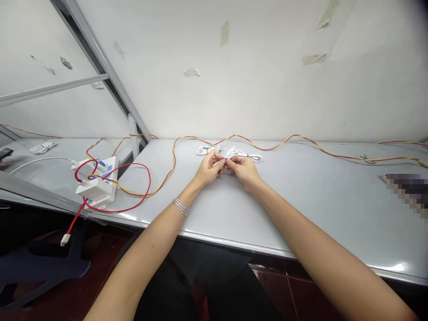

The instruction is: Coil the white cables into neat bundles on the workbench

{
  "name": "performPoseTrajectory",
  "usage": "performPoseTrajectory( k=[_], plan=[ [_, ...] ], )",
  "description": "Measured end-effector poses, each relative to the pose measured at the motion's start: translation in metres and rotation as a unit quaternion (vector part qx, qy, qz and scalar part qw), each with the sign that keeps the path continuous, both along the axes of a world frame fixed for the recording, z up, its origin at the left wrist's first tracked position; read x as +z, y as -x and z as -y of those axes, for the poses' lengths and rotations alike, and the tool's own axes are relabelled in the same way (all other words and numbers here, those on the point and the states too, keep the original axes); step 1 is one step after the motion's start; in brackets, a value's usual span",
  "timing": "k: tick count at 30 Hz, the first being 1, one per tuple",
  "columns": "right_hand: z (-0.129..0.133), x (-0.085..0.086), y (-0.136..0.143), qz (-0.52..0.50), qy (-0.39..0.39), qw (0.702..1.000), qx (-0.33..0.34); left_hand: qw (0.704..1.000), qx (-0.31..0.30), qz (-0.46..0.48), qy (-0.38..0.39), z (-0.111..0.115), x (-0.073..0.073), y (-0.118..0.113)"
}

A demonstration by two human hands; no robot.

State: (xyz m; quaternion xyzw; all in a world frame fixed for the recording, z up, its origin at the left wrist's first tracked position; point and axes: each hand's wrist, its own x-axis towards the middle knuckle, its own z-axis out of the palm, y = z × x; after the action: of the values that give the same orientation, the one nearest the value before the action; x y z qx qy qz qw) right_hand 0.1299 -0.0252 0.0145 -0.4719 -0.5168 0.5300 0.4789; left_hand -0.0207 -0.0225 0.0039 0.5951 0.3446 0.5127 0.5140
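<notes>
My left hand [210, 169] and my right hand [245, 170] meet over the middle of the grey table, fingertips pinched close together. Between them they grip a bundled white cable [230, 153], whose loops stick up beyond the fingers. Any tie at the pinch point is too small and covered to make out. Just behind my left hand lies a coiled white cable [206, 150] with a dark tie. Another white coil [255, 158] shows behind my right hand, also with a dark tie; my fingers partly hide where it begins.
Red and yellow twisted wires [294, 136] run along the table's back edge. At left stands a white power strip [112, 167] with adapters and a looping red cable [149, 178]. A metal frame post [133, 133] rises beside it. A pixelated object [409, 189] lies far right.
</notes>
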Motion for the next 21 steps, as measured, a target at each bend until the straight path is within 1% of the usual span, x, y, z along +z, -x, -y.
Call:
performPoseTrajectory(
  k=[4,9,12,15,18,21],
  plan=[
    [-0.002,0.001,-0.001,-0.006,0.028,0.999,-0.021,0.999,0.028,-0.013,-0.025,-0.003,-0.002,0.0],
    [-0.003,-0.002,-0.001,0.009,0.061,0.997,-0.041,0.997,0.058,-0.05,-0.028,-0.003,0.001,0.001],
    [-0.003,-0.003,-0.001,0.016,0.075,0.996,-0.048,0.996,0.059,-0.061,-0.016,-0.003,0.001,0.002],
    [-0.002,-0.002,-0.001,0.014,0.084,0.996,-0.041,0.996,0.059,-0.073,-0.012,-0.003,0.0,0.004],
    [-0.001,0.002,0.0,0.003,0.095,0.995,-0.028,0.991,0.084,-0.097,-0.035,-0.004,-0.003,0.007],
    [0.003,0.008,0.001,-0.009,0.099,0.995,-0.016,0.979,0.126,-0.135,-0.081,-0.006,-0.006,0.009]
  ],
)
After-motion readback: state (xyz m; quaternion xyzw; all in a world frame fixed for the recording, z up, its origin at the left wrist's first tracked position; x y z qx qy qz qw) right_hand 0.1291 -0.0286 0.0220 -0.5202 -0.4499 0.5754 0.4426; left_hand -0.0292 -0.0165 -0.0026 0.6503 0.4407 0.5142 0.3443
